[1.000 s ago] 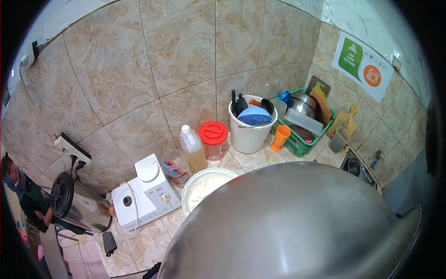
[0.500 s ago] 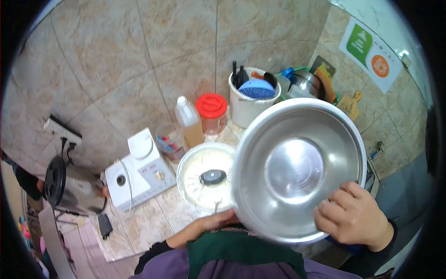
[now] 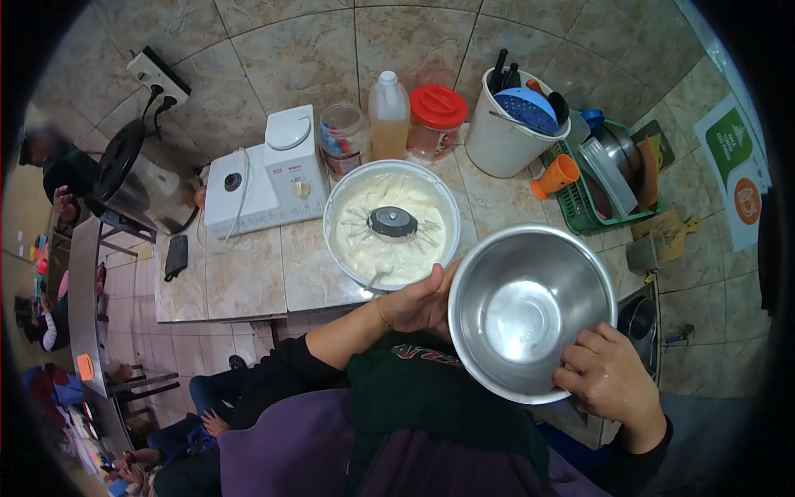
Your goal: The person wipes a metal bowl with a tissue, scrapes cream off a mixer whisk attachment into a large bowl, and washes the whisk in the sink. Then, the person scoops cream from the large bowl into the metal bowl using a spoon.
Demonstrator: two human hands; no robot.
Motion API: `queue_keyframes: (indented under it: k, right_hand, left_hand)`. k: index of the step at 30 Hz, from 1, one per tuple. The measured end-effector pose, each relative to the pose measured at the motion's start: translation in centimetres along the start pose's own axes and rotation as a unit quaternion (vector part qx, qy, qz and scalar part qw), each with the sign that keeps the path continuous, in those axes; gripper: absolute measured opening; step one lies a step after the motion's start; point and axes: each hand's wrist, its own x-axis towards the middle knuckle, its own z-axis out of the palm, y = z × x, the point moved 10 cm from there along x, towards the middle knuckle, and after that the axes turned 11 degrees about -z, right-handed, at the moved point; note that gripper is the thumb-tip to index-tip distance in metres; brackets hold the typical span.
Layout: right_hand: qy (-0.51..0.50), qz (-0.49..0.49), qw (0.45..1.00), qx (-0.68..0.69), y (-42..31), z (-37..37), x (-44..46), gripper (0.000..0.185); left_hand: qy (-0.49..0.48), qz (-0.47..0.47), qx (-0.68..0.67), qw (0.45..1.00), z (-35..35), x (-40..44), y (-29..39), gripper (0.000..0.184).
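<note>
A shiny metal bowl (image 3: 530, 323) is tilted in front of my body, its inside facing up at me, with no contents visible. My right hand (image 3: 609, 373) is closed over the bowl's right rim, fingers curled inside. At the bowl's left side, my left hand (image 3: 418, 305) supports it from outside; the thumb is raised and the other fingers are partly hidden behind the bowl. Just beyond my left hand stands a white mixing bowl (image 3: 330, 236) of pale creamy batter. A dark-hubbed wire whisk attachment (image 3: 392, 221) sits in the batter, and a utensil handle (image 3: 379, 277) leans at the near edge.
A white mixer base (image 3: 265, 186) stands left of the batter. Behind are a bottle of yellowish liquid (image 3: 389, 120), a red-lidded jar (image 3: 436, 120) and a utensil bucket (image 3: 505, 149). An orange cup (image 3: 556, 176) and a green dish basket (image 3: 592, 214) are right. People sit at lower left.
The metal bowl has moved down and away from my face, so it looks smaller. My view has shifted, bringing the countertop and more of my left hand into sight.
</note>
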Motion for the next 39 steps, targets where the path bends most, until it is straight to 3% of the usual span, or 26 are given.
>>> queue_keyframes:
  k: [2, 6, 9, 10, 11, 13, 23, 27, 30, 33, 34, 39]
  right_hand:
    - [0.013, -0.017, 1.0, -0.013, 0.1, 1.0, -0.6, 0.013]
    - [0.039, -0.063, 0.996, -0.041, 0.4, 1.7, -0.7, 0.014]
    - [0.048, -0.107, 0.991, -0.064, 0.1, 2.3, -0.5, 0.007]
    - [-0.014, -0.115, 0.993, -0.032, 0.1, 2.8, -0.3, 0.014]
    - [-0.009, -0.138, 0.99, -0.037, -0.2, 3.0, 0.2, 0.014]
    - [0.079, -0.182, 0.977, -0.084, -1.2, 1.8, 0.9, 0.011]
    - [0.12, -0.279, 0.947, -0.107, -3.4, -0.5, 2.9, 0.021]
    - [0.179, -0.265, 0.947, -0.026, -3.5, -4.0, 2.7, 0.029]
    - [0.197, -0.208, 0.945, 0.158, -1.5, -4.8, 2.7, 0.037]
    - [0.237, -0.147, 0.946, 0.163, -0.7, -3.8, 3.7, 0.035]
    - [0.244, -0.174, 0.941, 0.158, -1.1, -3.6, 4.1, 0.046]
    - [0.309, -0.125, 0.92, 0.205, 0.5, -1.6, 6.2, 0.041]
  left_hand:
    - [0.014, -0.017, -0.035, 0.999, -1.0, 0.2, -1.5, 0.091]
    - [0.034, 0.041, -0.07, 0.996, -0.4, -0.3, -1.7, 0.083]
    - [0.07, 0.087, -0.082, 0.99, 0.4, -1.5, -2.0, 0.086]
    - [0.09, 0.105, -0.081, 0.987, 0.3, -2.1, -2.2, 0.086]
    - [0.089, 0.119, -0.094, 0.984, 0.3, -2.5, -2.5, 0.086]
    - [0.101, 0.147, -0.104, 0.978, 0.7, -3.9, -2.9, 0.086]
    - [0.194, 0.289, -0.179, 0.92, 1.4, -9.8, -4.9, 0.085]
    - [0.246, 0.342, -0.121, 0.899, 1.6, -11.9, -4.1, 0.097]
    - [0.289, 0.354, -0.078, 0.886, 2.4, -12.5, -3.1, 0.102]
    - [0.316, 0.372, -0.025, 0.872, 1.9, -11.6, -2.7, 0.105]
    - [0.333, 0.374, 0.002, 0.866, 1.8, -11.3, -2.7, 0.106]
    - [0.315, 0.345, -0.01, 0.884, 2.1, -8.6, -3.1, 0.105]
